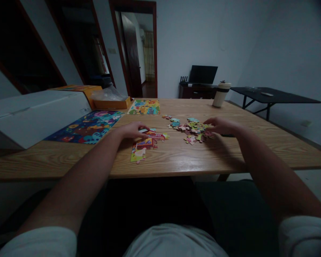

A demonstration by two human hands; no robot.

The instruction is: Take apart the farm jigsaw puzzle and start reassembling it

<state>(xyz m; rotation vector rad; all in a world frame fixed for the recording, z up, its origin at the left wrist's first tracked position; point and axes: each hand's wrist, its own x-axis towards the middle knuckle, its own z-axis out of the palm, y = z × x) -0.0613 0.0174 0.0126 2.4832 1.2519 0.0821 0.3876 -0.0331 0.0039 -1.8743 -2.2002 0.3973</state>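
Note:
A partly joined jigsaw puzzle, in red, purple and yellow-green, lies on the wooden table in front of me. My left hand rests at its upper left edge, thumb and index finger apart, with part of the puzzle showing between them. To the right is a loose pile of jigsaw pieces, mostly pink, green and teal. Over the right side of that pile is my right hand, its fingers spread and the tips at the pieces. No piece is visibly lifted in either hand.
A dark blue picture sheet and a yellow one lie left and behind. Beyond them are a white box and an orange tray with clear plastic. A cream tumbler stands at the table's back right.

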